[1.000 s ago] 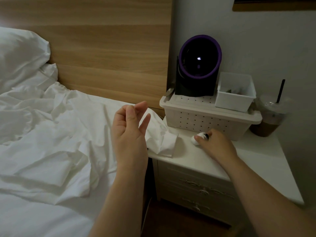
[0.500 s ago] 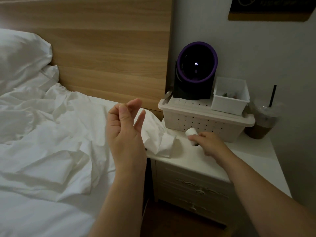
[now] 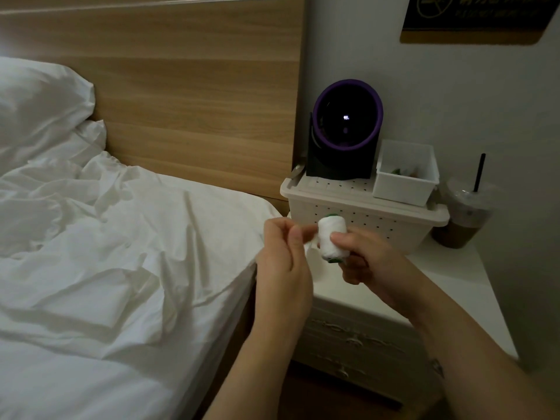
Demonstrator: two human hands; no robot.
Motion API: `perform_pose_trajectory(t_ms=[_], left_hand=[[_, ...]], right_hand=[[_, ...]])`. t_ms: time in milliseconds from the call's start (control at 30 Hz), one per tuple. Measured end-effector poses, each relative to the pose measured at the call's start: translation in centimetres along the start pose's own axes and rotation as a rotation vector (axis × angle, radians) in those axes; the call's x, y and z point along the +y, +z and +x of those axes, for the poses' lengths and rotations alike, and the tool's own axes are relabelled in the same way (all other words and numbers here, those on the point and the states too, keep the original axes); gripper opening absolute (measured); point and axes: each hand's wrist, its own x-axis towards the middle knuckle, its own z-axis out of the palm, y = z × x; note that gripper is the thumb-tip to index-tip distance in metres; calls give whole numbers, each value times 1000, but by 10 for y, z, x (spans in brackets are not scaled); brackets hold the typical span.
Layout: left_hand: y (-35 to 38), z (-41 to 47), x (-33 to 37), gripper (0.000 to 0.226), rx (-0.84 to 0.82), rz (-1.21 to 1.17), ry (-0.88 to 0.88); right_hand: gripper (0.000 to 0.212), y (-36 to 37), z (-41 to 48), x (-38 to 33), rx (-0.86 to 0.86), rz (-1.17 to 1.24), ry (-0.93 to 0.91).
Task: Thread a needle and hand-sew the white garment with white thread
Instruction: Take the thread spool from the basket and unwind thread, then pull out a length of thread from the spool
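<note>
Early stage: the right hand (image 3: 372, 268) has its grip closed round the thread spool (image 3: 331, 237), held up over the left edge of the nightstand tabletop (image 3: 448, 268), just near of the white basket (image 3: 378, 219). The left hand (image 3: 281, 268) pinches at the spool's left side, we'd guess for the loose end, too fine to see. We see no needle, so threading and all sewing are left, and we can't pick the white garment out from the bedding on the bed (image 3: 121, 268) at left.
</note>
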Motion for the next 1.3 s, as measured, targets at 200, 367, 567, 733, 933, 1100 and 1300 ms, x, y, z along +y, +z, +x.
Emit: perform_pose_trajectory(t_ms=[200,367,567,733,933,1100,1300], left_hand=[[7,1,1,11,-31,117,-89],[-12,20,0,16,125,-91,-264],[-61,35,29,16,228,-205,-204],[-127,33,53,21,329,-405,-149],[-219,12,78,24,514,-482,-41],[-280,-6,97,23,617,-490,82],[-319,-13,94,18,632,-384,66]], right_hand=[[30,-2,2,5,12,25,10],[50,-2,8,11,10,292,80],[34,34,13,-10,-52,300,82],[30,80,19,-38,-59,369,135],[32,167,22,-51,-100,261,267],[36,236,19,-50,-197,76,266],[20,294,14,-41,-275,-283,150]])
